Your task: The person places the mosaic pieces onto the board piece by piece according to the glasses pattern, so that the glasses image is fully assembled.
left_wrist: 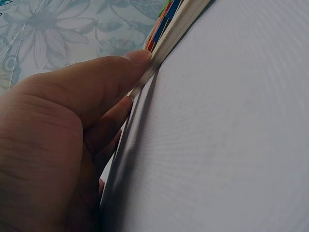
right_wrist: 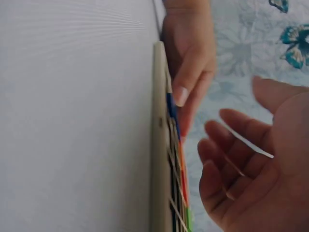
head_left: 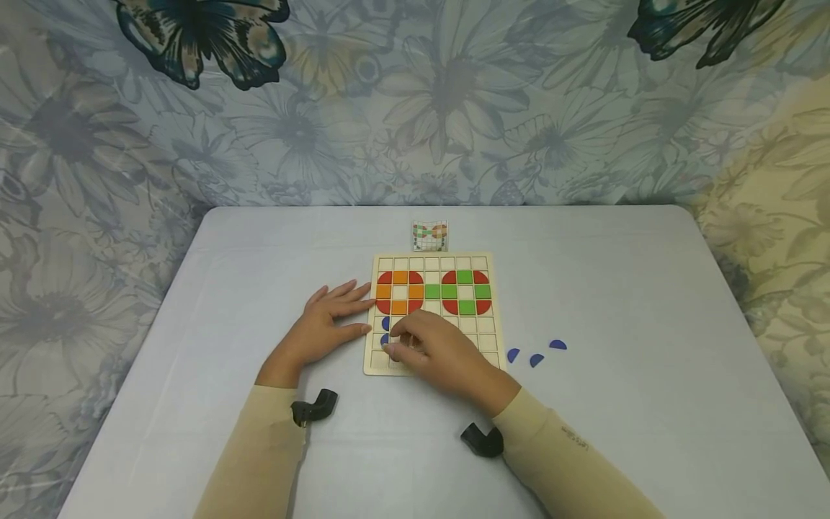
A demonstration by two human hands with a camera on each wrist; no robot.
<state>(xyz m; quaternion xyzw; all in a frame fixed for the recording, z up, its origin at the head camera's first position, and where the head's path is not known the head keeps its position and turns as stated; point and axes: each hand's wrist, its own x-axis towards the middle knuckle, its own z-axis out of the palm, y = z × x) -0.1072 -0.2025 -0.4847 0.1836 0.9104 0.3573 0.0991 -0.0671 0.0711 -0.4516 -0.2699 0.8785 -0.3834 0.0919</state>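
Observation:
A square wooden grid board (head_left: 486, 340) lies on the table with red, orange and green flat pieces forming two rounded rings joined by a green square. Two blue half-circle pieces (head_left: 385, 324) sit one below the other in its left columns. My left hand (head_left: 320, 328) lies beside the board, fingers spread, and its fingertips touch the left edge. Over the lower part of the board hovers my right hand (head_left: 447, 353), near the blue pieces. In the right wrist view its thumb is apart from the loosely bent fingers (right_wrist: 210, 181), with nothing between them.
Three loose blue half-circles (head_left: 536, 360) lie on the white table (head_left: 616, 288), right of the board. A small pattern card (head_left: 430, 236) stands behind the board's far edge. Black wrist mounts (head_left: 315, 406) stick out at both sleeves. Floral cloth (head_left: 447, 101) hangs behind.

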